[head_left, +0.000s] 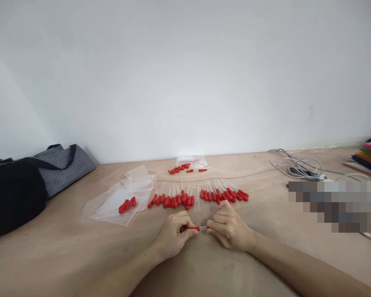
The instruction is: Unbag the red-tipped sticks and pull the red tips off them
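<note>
Both hands meet low in the middle of a tan table point(49, 255). My left hand point(173, 235) is closed, pinching the red rubber bulb of a dropper point(194, 227). My right hand point(228, 229) is closed on the dropper's clear tube end, fingertips facing the left hand. Just beyond the hands lies a row of several droppers point(200, 194) with red bulbs and clear tubes. Farther back sit several loose red bulbs point(182, 168) by a small clear bag point(191, 160).
Clear plastic bags point(123, 198) with a few red bulbs lie to the left. A striped bag point(62, 165) and a black bag point(12, 194) sit at far left. White cables and a phone point(299, 170) are at right, with stacked coloured books point(369, 156) beyond.
</note>
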